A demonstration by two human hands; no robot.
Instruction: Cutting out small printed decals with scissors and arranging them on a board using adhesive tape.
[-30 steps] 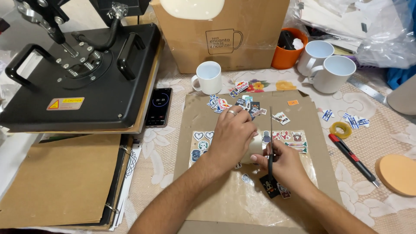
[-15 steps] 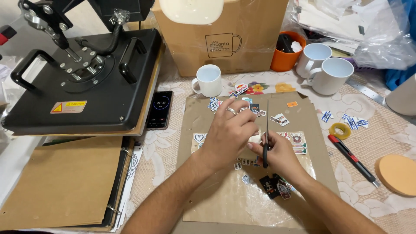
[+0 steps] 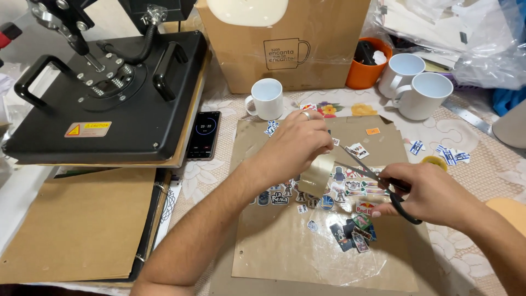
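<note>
While left hand (image 3: 298, 143) pinches tape (image 3: 316, 174), right hand (image 3: 424, 193) grips open scissors (image 3: 372, 176).

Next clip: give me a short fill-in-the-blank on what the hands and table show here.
1. The right hand holds a pair of ____ with open blades.
2. The left hand holds a strip of clear ____.
3. The phone lies beside the black ____ press.
4. The number of white mugs on the table is ____.

Missing words: scissors; tape; heat; three
</note>
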